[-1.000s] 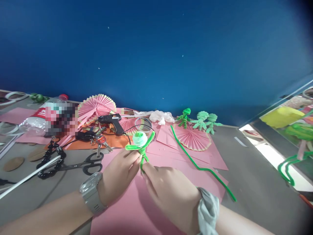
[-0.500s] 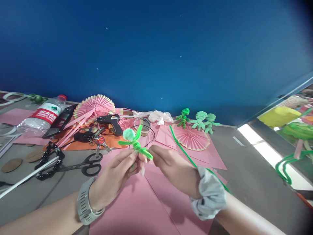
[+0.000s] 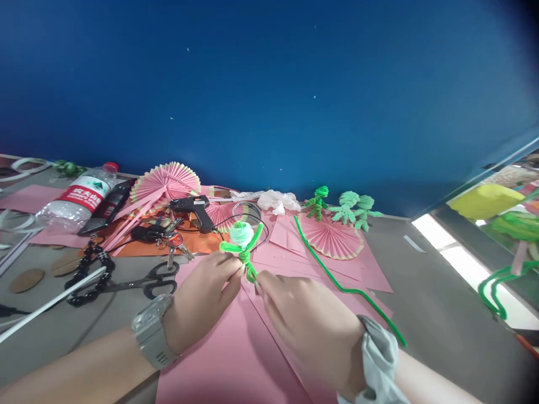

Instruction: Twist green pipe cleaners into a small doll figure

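A small green pipe-cleaner figure (image 3: 243,244) with a pale round head is held upright above the pink paper sheet (image 3: 236,359). My left hand (image 3: 202,300), with a grey watch on its wrist, pinches the figure's body from the left. Fingers of my right hand (image 3: 305,328), a grey scrunchie on its wrist, are closed on the figure's lower end. A long loose green pipe cleaner (image 3: 337,280) lies on the paper to the right of my hands.
Scissors (image 3: 145,283), keys (image 3: 170,244), a black glue gun (image 3: 193,210), a black bead chain (image 3: 86,272) and a water bottle (image 3: 73,199) lie left. Pink paper fans (image 3: 332,238) and finished green figures (image 3: 343,207) sit by the blue wall. A white rod (image 3: 46,306) lies at the left.
The figure was tipped sideways half a second ago and is upright again. My right hand has turned back with its knuckles up, and both hands sit slightly lower.
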`<state>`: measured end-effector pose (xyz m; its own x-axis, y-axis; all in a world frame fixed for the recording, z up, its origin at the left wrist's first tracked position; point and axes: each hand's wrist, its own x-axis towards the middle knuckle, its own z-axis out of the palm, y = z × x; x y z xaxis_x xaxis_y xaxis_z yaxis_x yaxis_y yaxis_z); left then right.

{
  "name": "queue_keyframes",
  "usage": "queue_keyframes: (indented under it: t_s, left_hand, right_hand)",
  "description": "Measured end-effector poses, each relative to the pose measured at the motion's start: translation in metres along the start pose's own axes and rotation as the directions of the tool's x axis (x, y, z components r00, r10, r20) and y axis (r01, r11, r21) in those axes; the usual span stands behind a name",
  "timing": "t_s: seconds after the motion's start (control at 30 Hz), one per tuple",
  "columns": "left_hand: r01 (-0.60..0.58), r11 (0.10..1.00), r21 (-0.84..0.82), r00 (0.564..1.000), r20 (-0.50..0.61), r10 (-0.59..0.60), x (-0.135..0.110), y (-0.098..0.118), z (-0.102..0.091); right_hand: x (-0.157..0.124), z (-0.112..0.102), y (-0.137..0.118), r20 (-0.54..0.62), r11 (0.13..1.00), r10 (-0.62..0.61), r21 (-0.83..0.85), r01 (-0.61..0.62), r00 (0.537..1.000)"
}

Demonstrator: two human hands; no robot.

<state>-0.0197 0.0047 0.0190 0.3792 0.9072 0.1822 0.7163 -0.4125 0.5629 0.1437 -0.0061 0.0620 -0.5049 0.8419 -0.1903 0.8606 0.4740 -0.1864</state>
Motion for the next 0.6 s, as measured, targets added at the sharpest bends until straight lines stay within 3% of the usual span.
queue_keyframes:
  t_s: [0.07, 0.17, 0.23, 0.3, 0.37, 0.4, 0.47, 0.53, 0.6]
  left_hand:
    - [-0.002, 0.998, -0.066, 1.000, 0.023, 0.004, 0.000, 0.000, 0.000]
    - [0.074, 0.933, -0.352, 0.996, 0.071, -0.053, -0.001, -0.002, -0.001]
    - [0.141, 0.789, -0.598, 0.990, 0.090, -0.108, -0.001, -0.003, 0.000]
    - [0.176, 0.571, -0.802, 0.981, 0.095, -0.169, -0.003, -0.004, 0.002]
    - [0.185, 0.364, -0.913, 0.970, 0.110, -0.218, -0.004, -0.002, 0.004]
    - [0.192, 0.306, -0.933, 0.964, 0.122, -0.235, -0.004, -0.001, 0.005]
    - [0.216, 0.338, -0.916, 0.958, 0.132, -0.255, -0.005, 0.000, 0.007]
    - [0.234, 0.540, -0.808, 0.953, 0.081, -0.293, -0.005, 0.000, 0.007]
    - [0.223, 0.790, -0.571, 0.957, -0.027, -0.289, -0.004, -0.001, 0.006]
  right_hand:
    - [0.001, -0.007, 0.009, -0.046, 0.996, -0.018, 0.088, 0.022, 0.999]
    - [0.006, -0.011, 0.023, -0.137, 0.971, -0.035, 0.229, 0.066, 0.990]
    - [0.011, -0.009, 0.030, -0.179, 0.949, -0.028, 0.306, 0.082, 0.984]
    - [0.016, -0.004, 0.032, -0.178, 0.937, -0.028, 0.338, 0.088, 0.984]
    - [0.020, 0.005, 0.028, -0.145, 0.940, -0.045, 0.328, 0.091, 0.988]
    - [0.020, 0.010, 0.025, -0.123, 0.946, -0.057, 0.310, 0.092, 0.991]
    - [0.019, 0.018, 0.014, -0.096, 0.963, -0.057, 0.258, 0.081, 0.994]
    - [0.016, 0.025, 0.004, -0.070, 0.987, -0.021, 0.158, 0.032, 0.997]
    - [0.012, 0.027, -0.005, -0.034, 0.999, 0.010, 0.036, -0.009, 0.999]
